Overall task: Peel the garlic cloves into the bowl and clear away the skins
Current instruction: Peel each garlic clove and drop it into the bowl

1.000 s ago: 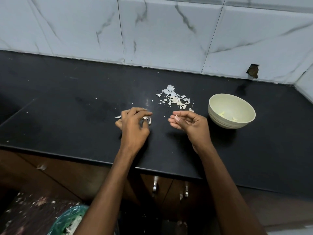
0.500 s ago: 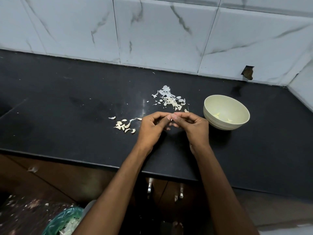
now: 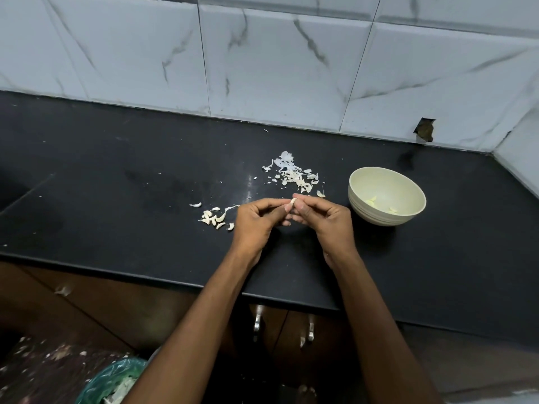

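Note:
My left hand (image 3: 256, 223) and my right hand (image 3: 323, 220) meet over the black counter (image 3: 116, 185) and pinch one small garlic clove (image 3: 293, 203) between their fingertips. A cluster of unpeeled garlic cloves (image 3: 215, 218) lies on the counter just left of my left hand. A heap of papery skins (image 3: 294, 174) lies beyond my hands. To the right stands a pale cream bowl (image 3: 408, 182) with a few peeled cloves (image 3: 372, 202) at its bottom.
White marble tiles (image 3: 277, 68) back the counter, with a chipped hole (image 3: 425, 130) near the right corner. Below the counter's front edge are brown cabinet doors with metal handles (image 3: 257, 323). A green bag with waste (image 3: 116, 380) sits on the floor at lower left.
My left hand left the clove cluster with a clove and moved right to meet my right hand. Both hands now pinch the clove together, a little farther from me.

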Tool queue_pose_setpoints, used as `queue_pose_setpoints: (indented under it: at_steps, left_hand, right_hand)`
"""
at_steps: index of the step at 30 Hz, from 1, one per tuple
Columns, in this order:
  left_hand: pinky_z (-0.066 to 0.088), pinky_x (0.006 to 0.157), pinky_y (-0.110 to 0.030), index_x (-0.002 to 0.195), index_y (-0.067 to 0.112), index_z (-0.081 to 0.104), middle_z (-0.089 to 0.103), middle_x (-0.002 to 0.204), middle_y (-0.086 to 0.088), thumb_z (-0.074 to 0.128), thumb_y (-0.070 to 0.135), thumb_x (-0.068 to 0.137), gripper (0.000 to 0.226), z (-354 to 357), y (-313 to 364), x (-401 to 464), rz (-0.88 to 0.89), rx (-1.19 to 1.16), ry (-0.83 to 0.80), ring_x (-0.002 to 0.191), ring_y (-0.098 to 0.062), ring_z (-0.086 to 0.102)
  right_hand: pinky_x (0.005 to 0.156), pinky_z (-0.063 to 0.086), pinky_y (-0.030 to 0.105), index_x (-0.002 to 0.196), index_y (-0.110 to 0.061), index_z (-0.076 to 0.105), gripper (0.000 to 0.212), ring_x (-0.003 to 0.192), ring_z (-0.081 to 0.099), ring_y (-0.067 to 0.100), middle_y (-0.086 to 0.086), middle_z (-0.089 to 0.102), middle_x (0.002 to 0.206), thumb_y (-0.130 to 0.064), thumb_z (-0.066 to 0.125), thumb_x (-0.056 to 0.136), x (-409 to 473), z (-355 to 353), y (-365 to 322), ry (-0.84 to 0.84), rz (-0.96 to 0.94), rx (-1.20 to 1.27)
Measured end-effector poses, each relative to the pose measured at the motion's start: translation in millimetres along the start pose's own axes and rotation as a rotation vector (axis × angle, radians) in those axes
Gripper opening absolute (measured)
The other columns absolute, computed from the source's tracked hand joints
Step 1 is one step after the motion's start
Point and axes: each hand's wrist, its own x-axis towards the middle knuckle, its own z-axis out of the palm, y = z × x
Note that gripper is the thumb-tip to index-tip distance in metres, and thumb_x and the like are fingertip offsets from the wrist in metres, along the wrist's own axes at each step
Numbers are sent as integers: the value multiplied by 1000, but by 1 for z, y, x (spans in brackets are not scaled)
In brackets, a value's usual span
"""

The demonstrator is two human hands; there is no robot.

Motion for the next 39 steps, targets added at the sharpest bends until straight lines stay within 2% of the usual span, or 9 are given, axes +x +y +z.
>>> queue_pose_setpoints:
  at_steps: [4,9,12,16,20,25,29,33,39]
  left_hand:
    - [58,75,-25,108,-9,74,78,95,-18,69,-5,93,16,-1,0,-1,-69,-76,-19,82,-20,73]
    - [59,78,-29,109,-12,73,76,94,-21,60,-9,95,19,2,2,-2,-79,-63,-46,87,-25,73]
    - [61,82,-36,105,-3,78,79,96,-16,69,1,95,15,2,3,-4,-4,25,25,89,-21,73]
    - [60,91,-50,104,13,82,79,99,-4,81,18,90,15,-2,-3,-4,141,230,84,96,-21,75]
    - [59,87,-57,103,16,83,77,95,-2,80,19,91,13,-6,-6,-3,192,302,105,93,-25,74]
    - [61,83,-45,103,13,83,79,93,-1,80,13,90,14,-4,-1,-6,164,297,70,84,-15,73]
    - [58,81,-33,102,11,83,80,92,-1,81,11,89,13,-4,1,-7,141,272,64,83,-11,73]
    - [52,77,-24,89,15,84,78,85,3,78,7,89,10,-2,4,-9,159,310,50,81,-8,70]
    - [42,65,-19,73,7,78,65,70,1,77,9,89,16,-4,6,-11,206,447,20,68,-7,55]
  right_hand:
    - [91,61,34,118,-1,76,33,93,75,24,17,78,105,1,80,85,1,-1,3,-7,12,-77]
    - [88,59,27,117,-8,79,25,100,75,16,9,77,109,-9,78,92,2,-3,7,22,-122,-307]
    - [85,61,30,120,-10,78,25,98,75,14,3,77,108,-10,74,96,3,-3,10,39,-199,-415]
    - [84,63,36,122,-8,75,29,85,78,16,4,79,99,-8,76,93,1,0,11,64,-177,-405]
    - [82,65,41,107,-4,75,18,82,78,21,7,79,89,-5,80,90,-2,3,7,56,-139,-307]
    - [81,63,33,107,-6,78,17,84,79,24,4,81,92,-8,80,90,-4,1,3,12,-142,-297]
    - [84,63,41,109,-6,79,18,84,78,25,5,81,93,-12,80,91,-4,-1,3,-10,-131,-304]
    - [84,64,42,106,-5,80,15,81,78,26,5,81,90,-8,78,92,-6,-1,2,-27,-119,-302]
    - [77,62,33,101,-8,80,13,70,73,21,8,80,87,-1,77,91,-9,1,-3,-83,-136,-265]
